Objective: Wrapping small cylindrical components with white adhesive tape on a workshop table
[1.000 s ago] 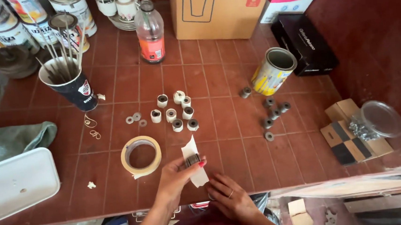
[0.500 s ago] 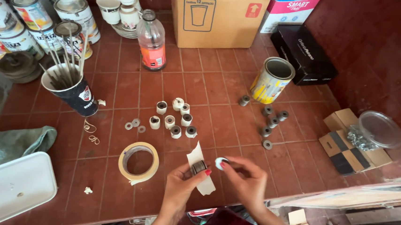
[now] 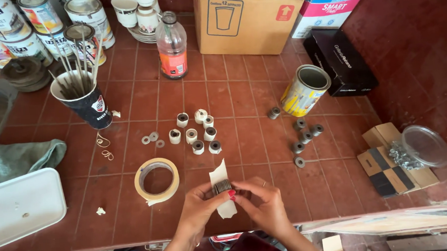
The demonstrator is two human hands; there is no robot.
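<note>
1. Head view: our left hand (image 3: 200, 211) and right hand (image 3: 263, 204) meet at the near edge of the tabletop (image 3: 242, 92).
2. Fingers of both hands close on a small dark roller (image 3: 222, 186) with a tape strip (image 3: 221, 186) against it.
3. Just left lies a tape roll (image 3: 156, 180); beyond, wrapped rollers (image 3: 197, 132) cluster; bare ones (image 3: 302, 138) sit right.

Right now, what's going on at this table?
A person holds a small stack of metal rings between the left hand and right hand, against a strip of masking tape. A tape roll lies just left of the hands. Ahead sit a cluster of already wrapped stacks and, to the right, bare rings near a tin can.
</note>
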